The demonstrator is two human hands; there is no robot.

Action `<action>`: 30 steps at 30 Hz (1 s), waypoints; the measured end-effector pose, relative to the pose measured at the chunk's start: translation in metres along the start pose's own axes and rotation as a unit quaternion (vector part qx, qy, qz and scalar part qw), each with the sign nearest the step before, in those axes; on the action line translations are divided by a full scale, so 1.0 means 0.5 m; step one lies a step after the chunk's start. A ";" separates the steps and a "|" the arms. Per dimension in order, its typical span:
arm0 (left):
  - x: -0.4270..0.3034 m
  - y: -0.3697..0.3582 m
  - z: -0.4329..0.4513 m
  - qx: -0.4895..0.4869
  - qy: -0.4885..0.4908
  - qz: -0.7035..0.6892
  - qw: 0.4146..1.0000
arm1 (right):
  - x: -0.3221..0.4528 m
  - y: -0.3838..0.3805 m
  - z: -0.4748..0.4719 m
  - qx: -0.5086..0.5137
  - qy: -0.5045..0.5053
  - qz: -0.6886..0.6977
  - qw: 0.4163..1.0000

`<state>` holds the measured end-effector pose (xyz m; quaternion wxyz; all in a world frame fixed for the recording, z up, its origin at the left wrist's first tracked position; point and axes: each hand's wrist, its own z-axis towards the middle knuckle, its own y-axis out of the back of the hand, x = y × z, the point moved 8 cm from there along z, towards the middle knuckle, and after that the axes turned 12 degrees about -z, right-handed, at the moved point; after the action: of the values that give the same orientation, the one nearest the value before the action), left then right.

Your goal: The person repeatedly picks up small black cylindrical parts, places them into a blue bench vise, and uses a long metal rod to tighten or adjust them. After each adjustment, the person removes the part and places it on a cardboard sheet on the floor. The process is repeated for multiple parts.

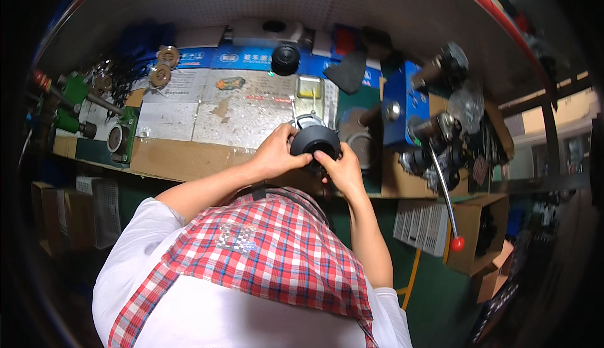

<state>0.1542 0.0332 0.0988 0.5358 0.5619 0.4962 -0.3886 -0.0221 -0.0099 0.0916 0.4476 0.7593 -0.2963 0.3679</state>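
Between both hands, near the bench's front edge, is a black round cup-shaped part with a dark opening. My left hand grips its left side, with the thumb at the lower rim. On the right, my right hand holds the same part, its thumb at the opening. Just behind it, partly covered, is a silvery metal piece. A small clear tray with yellowish contents lies beyond. Farther back stands a black round part.
At the right is a blue-bodied press whose long lever ends in a red ball. A green metal fixture stands left. Cardboard lines the bench's front; a dark grey cloth lies behind. An open carton sits low right.
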 end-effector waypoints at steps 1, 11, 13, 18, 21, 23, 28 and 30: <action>0.006 0.025 -0.010 0.025 0.007 -0.051 0.998 | 0.033 -0.003 -0.008 -0.011 0.021 0.012 1.000; -0.064 0.166 -0.053 0.122 0.053 -0.465 0.875 | 0.261 -0.118 -0.155 -0.235 0.545 -0.253 0.764; -0.035 0.187 -0.043 0.113 0.017 -0.401 0.909 | 0.260 -0.142 -0.148 -0.256 0.544 -0.261 0.755; 0.000 0.223 -0.031 0.114 -0.010 -0.360 0.926 | 0.268 -0.181 -0.132 -0.222 0.513 -0.260 0.788; 0.040 0.226 -0.023 0.123 -0.004 -0.347 0.930 | 0.263 -0.193 -0.122 -0.187 0.473 -0.280 0.814; 0.064 0.221 -0.020 0.129 0.004 -0.352 0.927 | 0.266 -0.196 -0.125 -0.171 0.444 -0.313 0.822; 0.037 0.161 -0.021 0.179 0.073 -0.501 0.844 | 0.237 -0.172 -0.137 -0.196 0.431 -0.322 0.819; 0.028 0.104 -0.020 0.187 0.153 -0.554 0.797 | 0.209 -0.144 -0.135 -0.220 0.415 -0.296 0.832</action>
<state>0.2068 0.0484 0.0975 0.0313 0.3325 0.7159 -0.6131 0.0718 0.0687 0.1667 0.7713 0.4683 0.0830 0.4230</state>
